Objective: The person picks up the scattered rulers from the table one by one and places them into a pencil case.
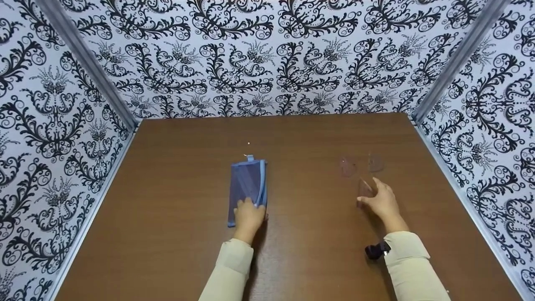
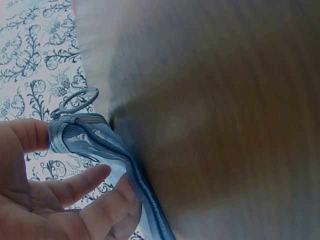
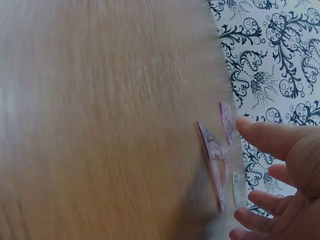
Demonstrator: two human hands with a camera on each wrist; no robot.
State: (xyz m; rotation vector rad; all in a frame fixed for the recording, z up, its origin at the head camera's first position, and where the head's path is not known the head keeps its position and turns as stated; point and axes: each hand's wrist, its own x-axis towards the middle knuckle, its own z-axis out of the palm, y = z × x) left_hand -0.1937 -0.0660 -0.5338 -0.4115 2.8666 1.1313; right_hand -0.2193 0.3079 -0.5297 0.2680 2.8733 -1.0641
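A blue mesh zip pouch (image 1: 244, 182) lies lengthwise on the brown table, left of its middle. My left hand (image 1: 250, 215) grips the pouch's near end. In the left wrist view, the thumb bears on the end beside the zip's ring pull (image 2: 82, 100), while curled fingers (image 2: 112, 205) meet the mesh. Farther right, my right hand (image 1: 383, 204) reaches over a pink see-through set square (image 1: 364, 191), thumb and fingers spread either side of it. The right wrist view has this set square (image 3: 215, 155) apart from the fingers.
Beyond the right hand lie a pink see-through protractor (image 1: 347, 166) and a small clear drawing piece (image 1: 375, 163). Patterned walls enclose the table (image 1: 305, 251) at the back and both sides. A black device (image 1: 376, 251) sits at the right wrist.
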